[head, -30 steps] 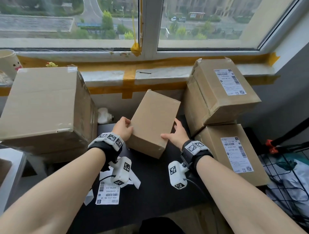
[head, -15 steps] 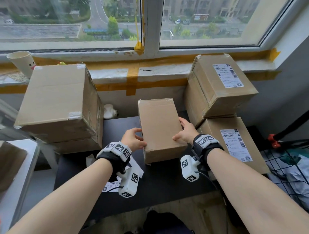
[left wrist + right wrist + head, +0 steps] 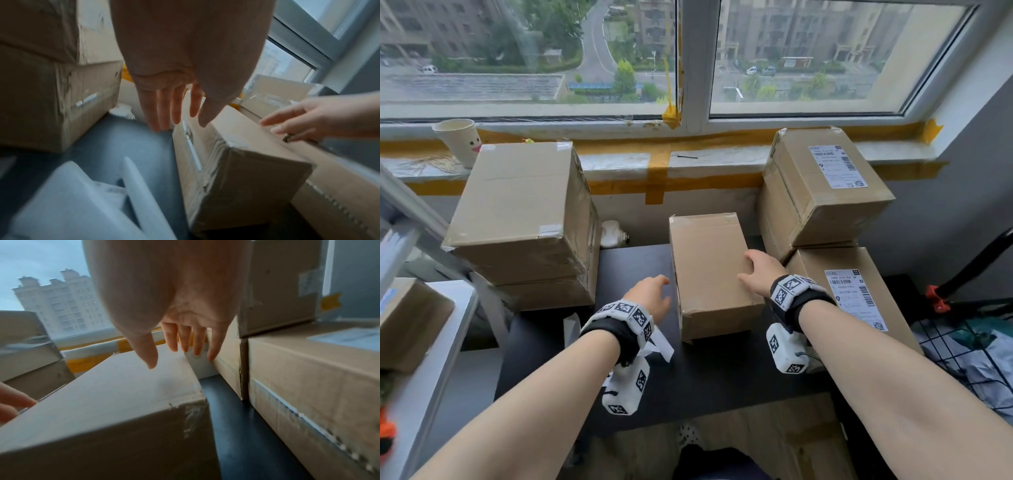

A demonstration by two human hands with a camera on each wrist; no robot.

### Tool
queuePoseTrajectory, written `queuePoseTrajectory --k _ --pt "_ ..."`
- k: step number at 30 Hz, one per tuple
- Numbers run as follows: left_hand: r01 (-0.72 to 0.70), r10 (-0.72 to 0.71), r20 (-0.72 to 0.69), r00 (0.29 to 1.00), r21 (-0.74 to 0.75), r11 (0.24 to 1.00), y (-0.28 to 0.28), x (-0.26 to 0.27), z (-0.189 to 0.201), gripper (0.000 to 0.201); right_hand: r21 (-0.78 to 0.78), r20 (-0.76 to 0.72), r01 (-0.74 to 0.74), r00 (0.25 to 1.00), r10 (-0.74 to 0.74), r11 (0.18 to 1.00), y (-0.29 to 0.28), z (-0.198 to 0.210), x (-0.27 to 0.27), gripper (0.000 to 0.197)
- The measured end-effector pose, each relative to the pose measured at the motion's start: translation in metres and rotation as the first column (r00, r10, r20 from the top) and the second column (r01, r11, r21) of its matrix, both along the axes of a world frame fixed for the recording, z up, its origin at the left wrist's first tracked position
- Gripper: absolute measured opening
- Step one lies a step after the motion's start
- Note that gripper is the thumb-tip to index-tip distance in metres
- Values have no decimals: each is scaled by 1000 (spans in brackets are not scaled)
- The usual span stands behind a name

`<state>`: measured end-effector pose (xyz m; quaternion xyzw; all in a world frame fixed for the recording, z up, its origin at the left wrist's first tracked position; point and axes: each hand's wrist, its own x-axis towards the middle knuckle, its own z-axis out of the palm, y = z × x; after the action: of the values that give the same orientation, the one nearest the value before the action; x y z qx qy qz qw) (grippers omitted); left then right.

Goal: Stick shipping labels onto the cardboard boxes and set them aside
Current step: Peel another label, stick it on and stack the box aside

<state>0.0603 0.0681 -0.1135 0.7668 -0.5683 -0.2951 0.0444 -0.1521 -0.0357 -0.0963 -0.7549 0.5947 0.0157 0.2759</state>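
A small plain cardboard box [image 3: 709,274] with no label lies flat on the black table [image 3: 633,267]. My left hand [image 3: 654,294] hovers just left of it with straight fingers [image 3: 172,110], a little apart from its side. My right hand [image 3: 755,274] lies over the right edge of the box top, its fingers [image 3: 185,340] also straight and holding nothing. White label sheets [image 3: 662,344] lie on the table under my left wrist, also seen blurred in the left wrist view [image 3: 82,203]. Two labelled boxes are stacked at the right, an upper one [image 3: 825,192] and a lower one [image 3: 859,308].
A stack of large plain boxes [image 3: 524,212] fills the table's left side. A paper cup [image 3: 460,140] stands on the windowsill. A white light bulb [image 3: 613,234] lies by the wall. A wire basket [image 3: 969,356] stands at the right, a white shelf [image 3: 431,359] at the left.
The small box, earlier tilted and gripped by both hands, now lies flat and square on the table. Both hands have let go; the left has drawn back from its side.
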Motion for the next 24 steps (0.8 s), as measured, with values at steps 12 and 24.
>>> queuePoseTrajectory --k 12,24 --pt "106 -121 317 941 64 992 73 48 12 34 -107 -83 -316 948 309 943 60 0 63 40" --pt "-12 -12 257 966 91 996 163 78 -18 31 -50 -142 -545 834 534 837 146 -30 123 38"
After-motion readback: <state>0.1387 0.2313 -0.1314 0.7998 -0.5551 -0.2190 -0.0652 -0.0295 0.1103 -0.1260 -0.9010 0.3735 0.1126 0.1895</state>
